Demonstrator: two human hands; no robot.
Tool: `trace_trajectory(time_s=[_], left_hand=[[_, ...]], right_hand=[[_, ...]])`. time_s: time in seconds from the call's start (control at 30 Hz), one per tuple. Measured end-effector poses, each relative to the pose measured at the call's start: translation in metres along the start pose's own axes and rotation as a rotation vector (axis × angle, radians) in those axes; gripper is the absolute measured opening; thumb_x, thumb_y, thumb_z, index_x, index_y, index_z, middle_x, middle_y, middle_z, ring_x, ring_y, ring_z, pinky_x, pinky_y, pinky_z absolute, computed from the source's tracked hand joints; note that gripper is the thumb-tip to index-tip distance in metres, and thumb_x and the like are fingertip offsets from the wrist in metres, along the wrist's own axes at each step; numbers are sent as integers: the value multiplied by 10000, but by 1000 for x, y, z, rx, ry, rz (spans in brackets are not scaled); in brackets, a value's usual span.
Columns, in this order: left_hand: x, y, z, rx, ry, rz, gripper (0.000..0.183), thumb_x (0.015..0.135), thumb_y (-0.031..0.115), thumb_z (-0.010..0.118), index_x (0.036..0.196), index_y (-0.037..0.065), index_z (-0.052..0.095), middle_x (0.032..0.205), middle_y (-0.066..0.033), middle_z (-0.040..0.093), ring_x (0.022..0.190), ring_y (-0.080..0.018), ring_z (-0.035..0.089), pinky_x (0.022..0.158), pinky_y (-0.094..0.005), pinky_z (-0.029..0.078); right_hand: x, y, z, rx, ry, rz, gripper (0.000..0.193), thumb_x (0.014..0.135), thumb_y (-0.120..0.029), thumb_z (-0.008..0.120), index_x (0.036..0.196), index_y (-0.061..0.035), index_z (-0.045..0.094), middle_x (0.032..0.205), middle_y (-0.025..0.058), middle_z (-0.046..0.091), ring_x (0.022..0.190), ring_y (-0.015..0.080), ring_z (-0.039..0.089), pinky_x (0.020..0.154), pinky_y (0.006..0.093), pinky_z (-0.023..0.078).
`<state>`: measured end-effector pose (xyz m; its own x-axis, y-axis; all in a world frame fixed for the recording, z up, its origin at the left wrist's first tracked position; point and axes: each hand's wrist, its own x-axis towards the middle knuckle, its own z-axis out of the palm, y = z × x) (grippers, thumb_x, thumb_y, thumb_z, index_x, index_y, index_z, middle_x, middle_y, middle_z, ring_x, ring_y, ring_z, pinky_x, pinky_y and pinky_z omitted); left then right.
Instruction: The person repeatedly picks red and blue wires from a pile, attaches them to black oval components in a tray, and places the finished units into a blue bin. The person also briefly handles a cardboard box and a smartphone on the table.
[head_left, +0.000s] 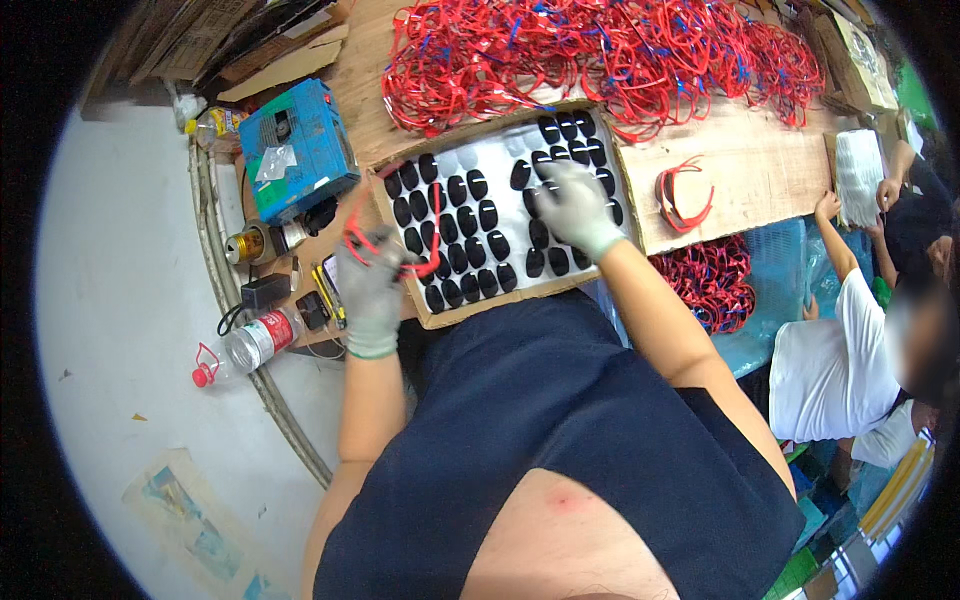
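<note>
A shallow cardboard box [632, 205] lined with white sheet lies in front of me, with many black oval lenses [458, 258] set in rows. My left hand [370, 290], in a pale glove, is closed on a red glasses frame [437, 225] at the box's left edge; the frame is blurred. My right hand [582, 212], also gloved, reaches over the lenses on the box's right side. Its fingers look apart, slightly blurred, with the tips close to the lenses. To the right of the box, a single red glasses frame [684, 198] rests on the wooden table [740, 175].
A large heap of red frames [600, 50] spreads along the far table. More lie in a blue crate [775, 265] below right. At left are a blue box [298, 150], a can [245, 247] and a plastic bottle [250, 345]. Other people work at right, beside a white stack [858, 175].
</note>
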<state>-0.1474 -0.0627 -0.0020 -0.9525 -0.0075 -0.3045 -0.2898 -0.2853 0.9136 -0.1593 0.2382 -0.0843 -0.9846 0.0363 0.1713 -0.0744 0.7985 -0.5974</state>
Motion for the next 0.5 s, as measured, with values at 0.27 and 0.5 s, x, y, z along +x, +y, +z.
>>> trace_trajectory(time_s=[0.27,0.5], left_hand=[[-45,6,-20,187,-36,-139,673,956,-5,492,1540,59,166,1290,-206,540,911,-215,647,845,-335,529],[-38,1,-67,346,-270,-84,568,992,222,516,1489,38,309,914,-98,616,711,-153,576,674,-279,502]], right_hand=[[102,-101,153,-325,-461,154,292,762,-131,590,1025,-85,708,944,187,687,935,317,677,820,415,522],[94,-135,148,-264,-249,497,279,814,-161,621,1083,-98,655,1131,126,617,1087,296,624,903,459,459]])
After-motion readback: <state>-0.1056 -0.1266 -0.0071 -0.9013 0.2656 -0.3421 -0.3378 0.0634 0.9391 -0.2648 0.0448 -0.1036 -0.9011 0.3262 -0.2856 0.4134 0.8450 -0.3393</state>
